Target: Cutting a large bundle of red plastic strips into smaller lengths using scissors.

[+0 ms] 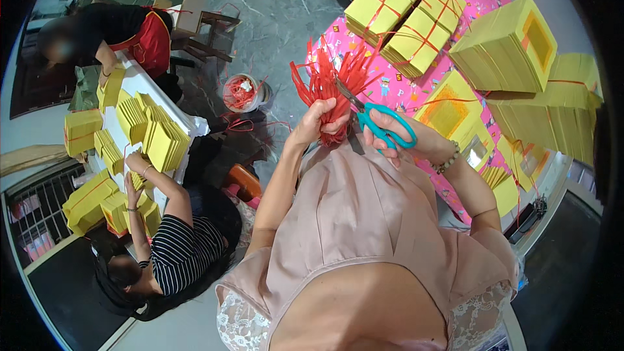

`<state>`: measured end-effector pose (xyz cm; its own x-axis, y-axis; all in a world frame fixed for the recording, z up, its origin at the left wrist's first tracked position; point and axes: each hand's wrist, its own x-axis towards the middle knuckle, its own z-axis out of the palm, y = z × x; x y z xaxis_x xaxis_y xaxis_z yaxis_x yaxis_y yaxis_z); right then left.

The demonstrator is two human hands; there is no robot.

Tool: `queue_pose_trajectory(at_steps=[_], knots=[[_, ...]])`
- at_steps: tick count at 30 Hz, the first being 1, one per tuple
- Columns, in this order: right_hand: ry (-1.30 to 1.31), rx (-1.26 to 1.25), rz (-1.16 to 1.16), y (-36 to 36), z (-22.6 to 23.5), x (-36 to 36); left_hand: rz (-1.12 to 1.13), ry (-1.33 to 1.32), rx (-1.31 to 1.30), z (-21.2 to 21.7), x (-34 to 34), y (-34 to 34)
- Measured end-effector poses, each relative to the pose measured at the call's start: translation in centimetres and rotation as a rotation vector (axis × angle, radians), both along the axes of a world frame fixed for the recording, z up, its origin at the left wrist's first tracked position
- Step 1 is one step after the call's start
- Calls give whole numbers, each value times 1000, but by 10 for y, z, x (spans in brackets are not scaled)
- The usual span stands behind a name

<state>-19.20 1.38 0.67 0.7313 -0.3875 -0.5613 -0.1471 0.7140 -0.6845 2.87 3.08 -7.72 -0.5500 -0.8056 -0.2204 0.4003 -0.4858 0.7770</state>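
Closed around a thick bundle of red plastic strips [323, 73] is my left hand [318, 119]. The strips fan out above the fist, and a short tail of them hangs below it. My right hand [388, 131] grips a pair of scissors [394, 129] with teal handles, fingers through the loops. Its dark metal blades point up and left and reach the right side of the bundle. Whether a strip lies between the blades is too small to tell. A beaded bracelet [447, 160] circles my right wrist.
A pink patterned table [383, 81] on the right carries stacks of yellow paper [378, 8] tied with red strips. A bucket [246, 93] of red scraps stands on the grey floor. At the left, two people handle yellow paper bundles [164, 140] at a white table [138, 65].
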Motion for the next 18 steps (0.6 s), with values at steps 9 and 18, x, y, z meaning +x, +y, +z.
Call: queue_pose_trajectory(at_steps=[9, 18], knots=[[7, -38, 7, 2, -4, -1, -23, 83, 31, -5, 2, -2], [-8, -94, 11, 5, -4, -1, 8, 48, 66, -1, 1, -3]])
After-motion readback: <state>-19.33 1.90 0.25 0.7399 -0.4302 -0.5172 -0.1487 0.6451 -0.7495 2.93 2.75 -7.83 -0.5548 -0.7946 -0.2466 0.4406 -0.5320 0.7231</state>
